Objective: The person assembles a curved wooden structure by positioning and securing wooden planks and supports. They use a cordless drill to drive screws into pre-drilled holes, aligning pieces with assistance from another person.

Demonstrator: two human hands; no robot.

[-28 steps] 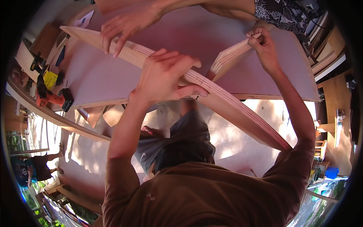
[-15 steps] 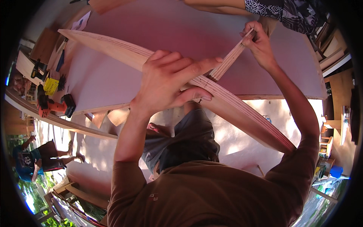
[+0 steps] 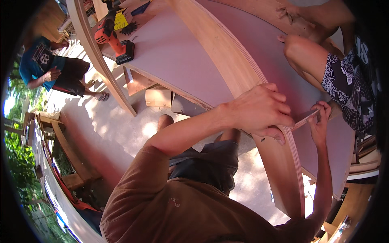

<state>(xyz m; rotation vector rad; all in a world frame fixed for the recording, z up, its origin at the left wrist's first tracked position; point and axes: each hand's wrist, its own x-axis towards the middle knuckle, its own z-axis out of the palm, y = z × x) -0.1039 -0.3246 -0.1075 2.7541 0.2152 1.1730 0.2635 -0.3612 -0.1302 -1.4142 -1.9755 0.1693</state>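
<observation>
Observed broad tabletop [image 3: 170, 52], greyish mauve, bordered by bare wooden edge [image 3: 174, 90]. Found lying on it, toward the left end: orange-and-black drill [image 3: 116, 45]; yellow packet [image 3: 121, 20] just beside drill; small heap of dark, thin pieces [image 3: 129, 28] next to packet. Could not confirm contact between tabletop and long curved board [image 3: 227, 52]. Logged sun-dappled floor [image 3: 121, 129] below, bearing blue-shirted person [image 3: 52, 67] at left.

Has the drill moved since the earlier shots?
No: against the table, the drill keeps its spot by the edge, beside the yellow pack. Only the view turned.
</observation>
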